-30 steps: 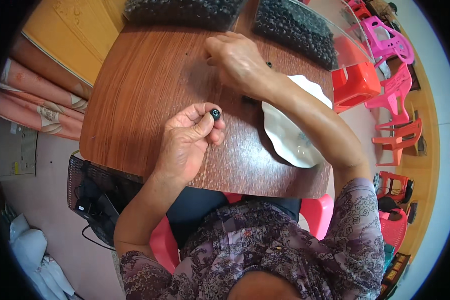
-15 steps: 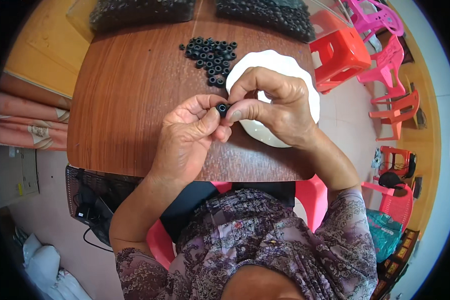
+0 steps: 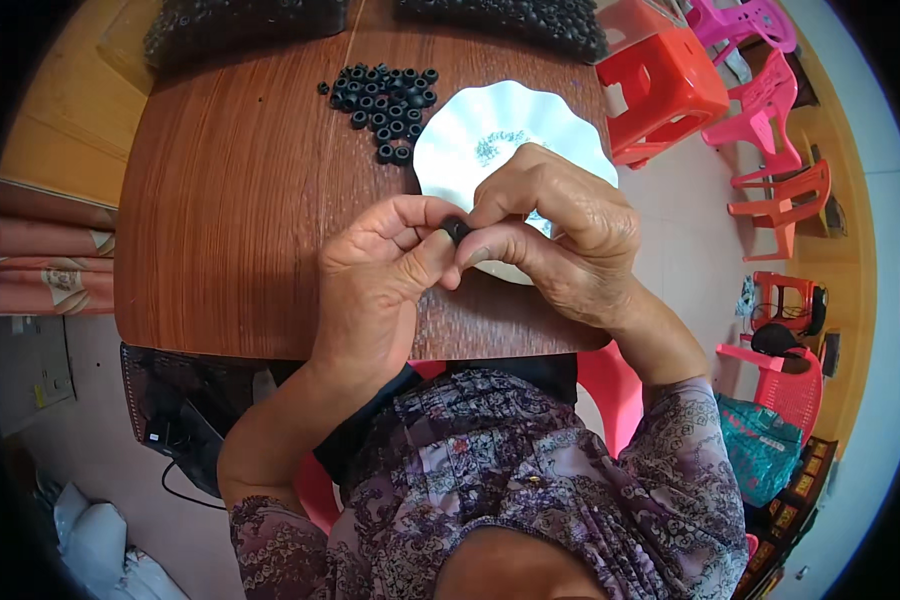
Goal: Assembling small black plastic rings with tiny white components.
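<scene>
A small black ring-shaped part [image 3: 455,229] sits between my two hands, over the table near the plate's lower left edge. My left hand [image 3: 370,285] pinches it between thumb and forefinger. From the other side, the bent thumb and forefinger of my right hand [image 3: 575,235] close on it as well, partly covering it. Behind my right hand lies a white scalloped plate [image 3: 445,145] with a grey-green pattern. Left of the plate is a loose pile of similar black ring parts [image 3: 382,105], many with the hole showing.
Two clear bags of black parts, one at the left [image 3: 245,30] and one at the right [image 3: 510,28], lie at the wooden table's [image 3: 210,220] far edge. A red stool [image 3: 665,90] stands at its right. Pink and orange chairs [image 3: 765,120] line the right side.
The view has shifted, so table, pile and plate appear farther left and higher. The black part has turned: its pale-rimmed hole faced me before and now hardly shows. Both hands still grip it.
</scene>
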